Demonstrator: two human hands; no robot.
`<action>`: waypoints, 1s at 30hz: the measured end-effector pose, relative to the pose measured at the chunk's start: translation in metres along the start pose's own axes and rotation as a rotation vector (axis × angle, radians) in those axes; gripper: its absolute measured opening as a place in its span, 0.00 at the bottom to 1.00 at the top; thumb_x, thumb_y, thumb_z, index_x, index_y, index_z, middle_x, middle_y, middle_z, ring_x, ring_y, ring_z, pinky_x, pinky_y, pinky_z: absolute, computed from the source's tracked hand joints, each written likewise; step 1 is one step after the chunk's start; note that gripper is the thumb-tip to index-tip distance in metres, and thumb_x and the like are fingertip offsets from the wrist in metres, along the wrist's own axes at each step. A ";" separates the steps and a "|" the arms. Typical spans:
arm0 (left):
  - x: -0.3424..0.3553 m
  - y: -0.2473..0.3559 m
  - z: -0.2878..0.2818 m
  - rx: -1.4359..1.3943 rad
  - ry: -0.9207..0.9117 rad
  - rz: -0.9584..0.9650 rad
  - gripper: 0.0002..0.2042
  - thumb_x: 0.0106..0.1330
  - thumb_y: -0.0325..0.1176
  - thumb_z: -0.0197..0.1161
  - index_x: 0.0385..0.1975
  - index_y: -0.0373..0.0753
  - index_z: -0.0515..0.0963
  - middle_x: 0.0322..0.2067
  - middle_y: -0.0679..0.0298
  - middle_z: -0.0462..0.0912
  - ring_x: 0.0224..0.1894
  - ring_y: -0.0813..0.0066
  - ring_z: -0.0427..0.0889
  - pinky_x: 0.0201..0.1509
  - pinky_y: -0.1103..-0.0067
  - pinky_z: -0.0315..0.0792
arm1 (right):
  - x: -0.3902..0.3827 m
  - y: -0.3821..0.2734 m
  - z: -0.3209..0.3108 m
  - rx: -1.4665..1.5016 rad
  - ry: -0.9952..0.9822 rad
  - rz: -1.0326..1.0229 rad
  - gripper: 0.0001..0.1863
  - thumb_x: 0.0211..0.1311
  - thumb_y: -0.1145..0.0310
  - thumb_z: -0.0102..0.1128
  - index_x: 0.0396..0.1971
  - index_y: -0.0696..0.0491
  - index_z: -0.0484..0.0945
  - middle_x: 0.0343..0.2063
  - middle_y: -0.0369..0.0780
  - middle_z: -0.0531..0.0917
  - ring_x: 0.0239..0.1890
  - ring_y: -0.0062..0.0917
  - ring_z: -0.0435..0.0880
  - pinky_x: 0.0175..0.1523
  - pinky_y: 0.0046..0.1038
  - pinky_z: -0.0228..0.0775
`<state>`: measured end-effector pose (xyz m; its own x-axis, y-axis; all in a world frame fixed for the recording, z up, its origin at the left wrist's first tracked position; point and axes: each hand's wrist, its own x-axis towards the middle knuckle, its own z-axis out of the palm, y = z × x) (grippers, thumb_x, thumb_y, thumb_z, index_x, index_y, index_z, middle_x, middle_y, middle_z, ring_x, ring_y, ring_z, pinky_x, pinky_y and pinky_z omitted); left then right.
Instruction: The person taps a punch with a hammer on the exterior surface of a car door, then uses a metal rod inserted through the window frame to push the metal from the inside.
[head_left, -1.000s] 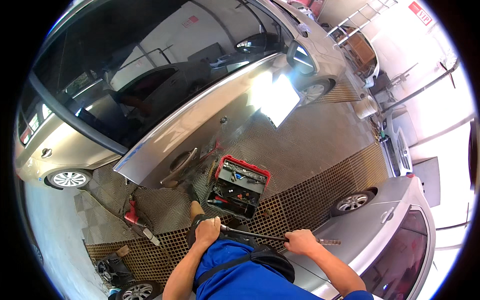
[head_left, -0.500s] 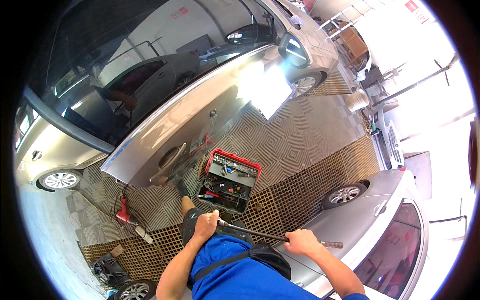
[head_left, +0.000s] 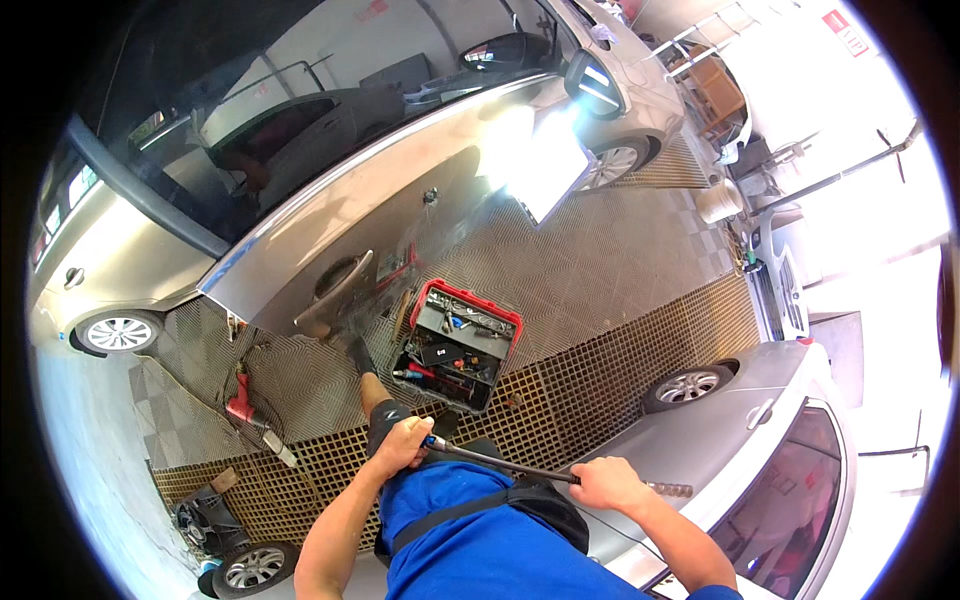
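Note:
A long-handled wrench (head_left: 510,465), a dark metal bar with a ribbed grip at its right end, lies slantwise in front of my blue shirt. My left hand (head_left: 402,445) is closed at its left end, where a small blue part shows beside the fingers. Farther along the bar, my right hand (head_left: 608,483) wraps around it, and the grip sticks out past it. Just beyond my knees stands an open toolbox (head_left: 515,325) with a red rim, holding sockets and several hand tools. A tan car's open door (head_left: 385,210) stands beyond the toolbox.
A bright lamp panel (head_left: 548,170) glares by the door's far end. On the mat at left lies a red power tool (head_left: 240,405) with its cord. A silver car (head_left: 690,430) stands close on my right. A white bucket (head_left: 717,203) is at the far right.
The view has shifted slightly, so the door and toolbox sit a little differently in it. The blue part beside my left hand now shows. Both hands keep hold of the wrench.

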<state>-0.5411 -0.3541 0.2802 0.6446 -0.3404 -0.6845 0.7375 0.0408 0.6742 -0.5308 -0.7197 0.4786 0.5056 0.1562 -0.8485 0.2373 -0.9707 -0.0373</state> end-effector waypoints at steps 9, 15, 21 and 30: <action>-0.008 0.004 0.004 0.221 0.050 -0.097 0.20 0.81 0.49 0.57 0.33 0.39 0.79 0.19 0.66 0.75 0.17 0.78 0.70 0.20 0.75 0.66 | -0.021 -0.006 0.017 -0.007 -0.009 -0.038 0.18 0.67 0.54 0.58 0.42 0.52 0.87 0.37 0.52 0.91 0.43 0.50 0.91 0.53 0.50 0.83; -0.024 0.002 0.012 0.708 0.328 0.715 0.11 0.76 0.39 0.64 0.34 0.38 0.81 0.22 0.51 0.85 0.27 0.48 0.87 0.30 0.59 0.79 | -0.025 -0.006 0.018 0.084 -0.107 -0.008 0.18 0.66 0.55 0.57 0.43 0.51 0.87 0.37 0.53 0.90 0.44 0.51 0.90 0.54 0.50 0.82; -0.010 0.013 0.014 0.560 0.213 0.293 0.15 0.76 0.39 0.62 0.31 0.33 0.79 0.22 0.50 0.83 0.26 0.51 0.86 0.29 0.62 0.75 | -0.024 -0.004 0.018 0.130 -0.148 0.017 0.19 0.65 0.55 0.58 0.44 0.52 0.88 0.38 0.54 0.90 0.46 0.51 0.90 0.56 0.50 0.82; -0.004 0.048 0.019 0.541 0.466 0.926 0.09 0.71 0.30 0.67 0.29 0.35 0.77 0.22 0.56 0.82 0.21 0.62 0.82 0.28 0.68 0.74 | -0.031 0.006 0.027 0.143 -0.180 0.056 0.19 0.65 0.55 0.57 0.44 0.52 0.89 0.39 0.53 0.91 0.46 0.50 0.91 0.56 0.49 0.82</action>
<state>-0.5118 -0.3682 0.3206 0.9852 -0.0082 0.1711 -0.1630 -0.3511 0.9220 -0.5671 -0.7356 0.4903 0.3551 0.0788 -0.9315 0.0865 -0.9949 -0.0512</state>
